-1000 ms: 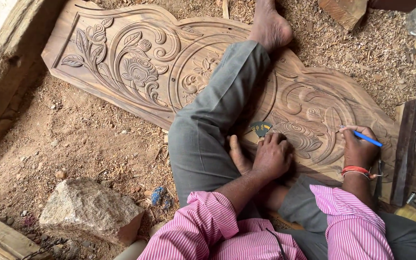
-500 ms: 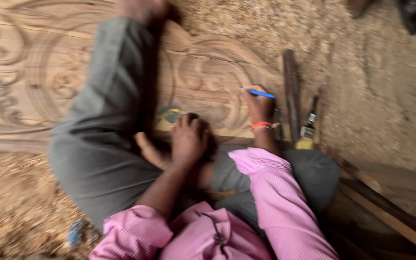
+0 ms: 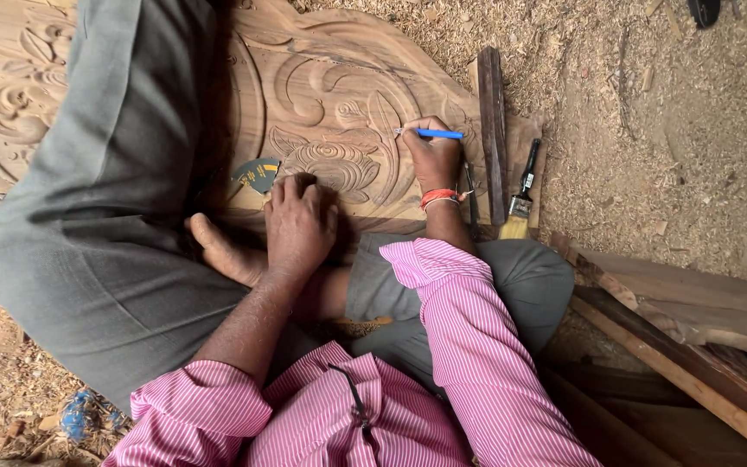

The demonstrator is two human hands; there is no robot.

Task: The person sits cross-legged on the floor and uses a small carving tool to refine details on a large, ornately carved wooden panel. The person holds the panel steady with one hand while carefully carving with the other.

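A carved wooden panel with scrolls and a flower lies on the sawdust-covered ground. I sit over it in grey trousers, one leg stretched across it. My right hand grips a blue pen, tip pointing left onto the carved leaf. My left hand rests palm down on the panel's near edge, just below the carved flower, with nothing visibly in it. A small dark yellow-marked object lies beside its fingers.
A paintbrush with a black handle lies to the right of my right hand, beside a dark wooden strip. Rough planks are stacked at the lower right. Sawdust and wood chips cover the ground.
The view has swung right and closer to the panel's right end. My hands stay in place: the right still holds the pen on the carving, the left still rests on the panel.
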